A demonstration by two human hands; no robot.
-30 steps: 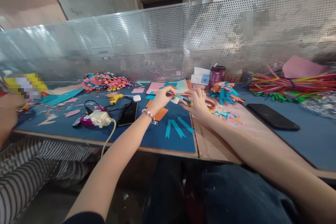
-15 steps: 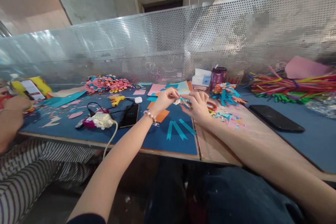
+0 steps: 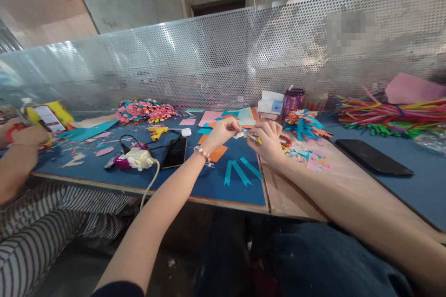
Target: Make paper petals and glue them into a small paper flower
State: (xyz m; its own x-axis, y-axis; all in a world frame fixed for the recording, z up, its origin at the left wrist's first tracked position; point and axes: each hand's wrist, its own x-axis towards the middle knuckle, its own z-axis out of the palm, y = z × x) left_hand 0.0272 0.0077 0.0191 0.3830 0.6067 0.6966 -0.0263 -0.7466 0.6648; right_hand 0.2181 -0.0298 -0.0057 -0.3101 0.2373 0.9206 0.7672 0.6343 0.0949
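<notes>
My left hand [image 3: 223,132] pinches a small light paper piece [image 3: 240,134] above the blue table mat [image 3: 209,181]. A bead bracelet sits on that wrist. My right hand [image 3: 268,139] is closed on scissors with a yellow and red handle [image 3: 286,142], their tip at the paper piece between both hands. Three teal paper strips [image 3: 240,171] lie on the mat just in front of my hands, beside an orange paper sheet [image 3: 218,152].
A black phone [image 3: 176,152], a white and purple device with a cable [image 3: 134,158] and a yellow glue gun [image 3: 157,132] lie left. Paper flowers [image 3: 144,110], a purple cup [image 3: 293,100], coloured sticks [image 3: 386,116] and another phone [image 3: 374,158] ring the table. A person in stripes [image 3: 21,148] sits left.
My hands have closed in on each other over the paper piece, the scissors now at it. The view has shifted slightly left; the neighbour's hands moved a little.
</notes>
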